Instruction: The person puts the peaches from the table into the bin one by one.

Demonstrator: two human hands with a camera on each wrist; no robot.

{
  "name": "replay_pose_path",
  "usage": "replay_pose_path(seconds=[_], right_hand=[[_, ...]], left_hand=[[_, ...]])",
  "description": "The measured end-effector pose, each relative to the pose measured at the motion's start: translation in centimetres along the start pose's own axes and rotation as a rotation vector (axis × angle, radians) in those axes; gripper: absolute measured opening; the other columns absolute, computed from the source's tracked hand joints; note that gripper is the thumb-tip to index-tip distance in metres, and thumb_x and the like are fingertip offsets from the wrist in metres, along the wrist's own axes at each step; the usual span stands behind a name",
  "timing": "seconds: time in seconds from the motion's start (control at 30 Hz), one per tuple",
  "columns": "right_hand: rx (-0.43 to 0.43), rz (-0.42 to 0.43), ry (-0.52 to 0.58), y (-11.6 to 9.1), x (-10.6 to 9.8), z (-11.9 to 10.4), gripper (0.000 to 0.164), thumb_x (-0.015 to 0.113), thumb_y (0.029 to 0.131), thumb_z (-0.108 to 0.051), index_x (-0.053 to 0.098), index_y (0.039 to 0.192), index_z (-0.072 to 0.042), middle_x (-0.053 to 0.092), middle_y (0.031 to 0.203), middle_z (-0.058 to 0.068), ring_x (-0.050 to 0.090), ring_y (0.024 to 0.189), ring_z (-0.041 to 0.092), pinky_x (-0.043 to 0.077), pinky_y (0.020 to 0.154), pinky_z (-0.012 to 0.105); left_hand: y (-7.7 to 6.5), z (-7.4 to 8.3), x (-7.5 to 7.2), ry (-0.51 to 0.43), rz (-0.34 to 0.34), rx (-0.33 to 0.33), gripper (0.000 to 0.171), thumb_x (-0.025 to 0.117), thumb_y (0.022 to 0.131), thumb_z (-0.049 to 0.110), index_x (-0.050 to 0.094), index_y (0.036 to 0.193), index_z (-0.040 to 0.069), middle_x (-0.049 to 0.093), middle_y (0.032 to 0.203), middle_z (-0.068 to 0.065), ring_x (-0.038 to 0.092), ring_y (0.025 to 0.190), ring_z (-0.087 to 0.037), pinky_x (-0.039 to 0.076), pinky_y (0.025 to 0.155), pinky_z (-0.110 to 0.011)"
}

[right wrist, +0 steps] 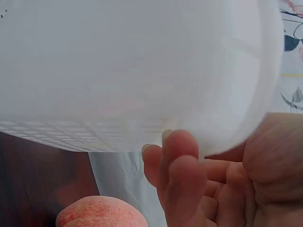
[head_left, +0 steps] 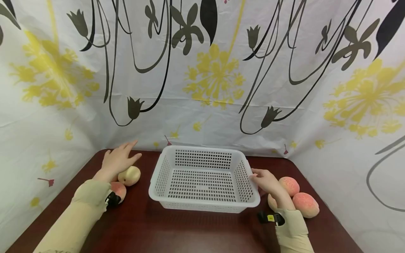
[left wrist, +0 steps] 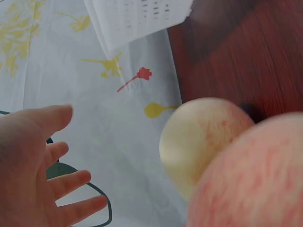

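Note:
A white plastic basket (head_left: 202, 205) with slotted walls is in the middle of the head view. My right hand (head_left: 267, 181) grips its right rim, and the right wrist view shows the fingers (right wrist: 182, 161) against the outer wall. Over at the left, my left hand (head_left: 117, 160) hovers with fingers spread and holds nothing. Close to it are a pale yellow peach (head_left: 129, 175) and a pinkish peach (head_left: 119, 190), partly hidden by the wrist. In the left wrist view, the pale peach (left wrist: 199, 142) is apart from the hand (left wrist: 38, 165).
Beside the right forearm lie two pink peaches (head_left: 289, 185) (head_left: 306, 205) and a paler one (head_left: 272, 202), partly covered by the arm. All stand on a dark red table (head_left: 177, 232). A flower-printed white sheet (head_left: 202, 123) hangs behind and at both sides.

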State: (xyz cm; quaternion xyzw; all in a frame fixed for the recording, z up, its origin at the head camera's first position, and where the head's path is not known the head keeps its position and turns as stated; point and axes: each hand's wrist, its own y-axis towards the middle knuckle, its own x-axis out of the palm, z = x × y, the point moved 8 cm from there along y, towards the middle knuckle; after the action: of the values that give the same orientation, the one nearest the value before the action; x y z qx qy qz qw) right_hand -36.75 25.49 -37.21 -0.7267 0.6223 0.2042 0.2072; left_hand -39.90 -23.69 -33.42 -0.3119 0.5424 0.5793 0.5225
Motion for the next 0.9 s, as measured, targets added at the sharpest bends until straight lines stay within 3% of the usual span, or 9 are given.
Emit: replay_pose_path(seconds=[0.13, 0.23, 0.37, 0.5, 0.67, 0.77, 0.9], right_hand=[[-0.007, -0.039, 0.036, -0.4, 0.0, 0.0, 0.046, 0.050, 0.089, -0.014, 0.038, 0.130, 0.002, 0.061, 0.089, 0.021, 0.062, 0.059, 0.028, 0.048, 0.046, 0.041], [-0.031, -0.092, 0.065, -0.7, 0.3, 0.0, 0.048, 0.051, 0.088, -0.013, 0.035, 0.132, 0.002, 0.060, 0.087, 0.023, 0.062, 0.059, 0.029, 0.048, 0.046, 0.042], [-0.073, -0.129, 0.075, -0.9, 0.5, -0.1, 0.050, 0.050, 0.089, -0.011, 0.032, 0.133, 0.004, 0.060, 0.086, 0.024, 0.062, 0.059, 0.030, 0.048, 0.046, 0.043], [-0.075, -0.125, 0.065, -0.9, 0.5, 0.2, 0.050, 0.051, 0.088, -0.011, 0.033, 0.133, 0.004, 0.060, 0.085, 0.022, 0.062, 0.059, 0.029, 0.048, 0.046, 0.042], [-0.046, -0.081, 0.025, -1.0, 0.1, 0.4, 0.049, 0.052, 0.088, -0.012, 0.035, 0.132, 0.003, 0.062, 0.082, 0.019, 0.061, 0.055, 0.028, 0.047, 0.045, 0.041], [-0.043, -0.074, 0.021, -1.0, 0.1, 0.2, 0.049, 0.052, 0.088, -0.012, 0.035, 0.132, 0.003, 0.062, 0.081, 0.018, 0.061, 0.054, 0.028, 0.048, 0.045, 0.041], [-0.062, -0.082, 0.028, -1.0, 0.3, -0.1, 0.050, 0.052, 0.088, -0.012, 0.035, 0.132, 0.003, 0.062, 0.080, 0.018, 0.061, 0.053, 0.028, 0.047, 0.044, 0.041]], left_hand=[[0.3, -0.2, -0.4, 0.042, -0.073, 0.053, 0.072, 0.039, 0.083, 0.061, 0.018, 0.141, 0.026, 0.029, 0.139, -0.015, 0.031, 0.120, -0.038, 0.020, 0.084, -0.065], [0.3, -0.7, -0.7, 0.035, -0.152, 0.077, 0.071, 0.043, 0.082, 0.059, 0.025, 0.140, 0.021, 0.031, 0.137, -0.016, 0.032, 0.120, -0.038, 0.025, 0.081, -0.065], [0.1, -1.9, -0.9, -0.045, -0.273, 0.097, 0.068, 0.049, 0.083, 0.051, 0.036, 0.134, 0.008, 0.037, 0.132, -0.022, 0.033, 0.117, -0.042, 0.030, 0.082, -0.060], [-0.3, -2.9, -0.2, -0.161, -0.389, 0.105, 0.067, 0.053, 0.084, 0.043, 0.037, 0.130, -0.003, 0.039, 0.125, -0.031, 0.035, 0.113, -0.046, 0.033, 0.084, -0.054], [-0.5, -2.1, 1.2, -0.233, -0.462, 0.157, 0.065, 0.058, 0.082, 0.037, 0.039, 0.128, -0.006, 0.040, 0.122, -0.034, 0.037, 0.110, -0.048, 0.036, 0.082, -0.052], [-0.5, -1.5, 2.1, -0.171, -0.482, 0.148, 0.068, 0.062, 0.078, 0.041, 0.041, 0.128, 0.000, 0.042, 0.124, -0.028, 0.037, 0.112, -0.045, 0.025, 0.085, -0.061], [-0.2, -1.2, 2.5, -0.062, -0.476, 0.077, 0.069, 0.068, 0.070, 0.045, 0.047, 0.127, 0.012, 0.047, 0.125, -0.016, 0.037, 0.114, -0.042, 0.004, 0.081, -0.072]])
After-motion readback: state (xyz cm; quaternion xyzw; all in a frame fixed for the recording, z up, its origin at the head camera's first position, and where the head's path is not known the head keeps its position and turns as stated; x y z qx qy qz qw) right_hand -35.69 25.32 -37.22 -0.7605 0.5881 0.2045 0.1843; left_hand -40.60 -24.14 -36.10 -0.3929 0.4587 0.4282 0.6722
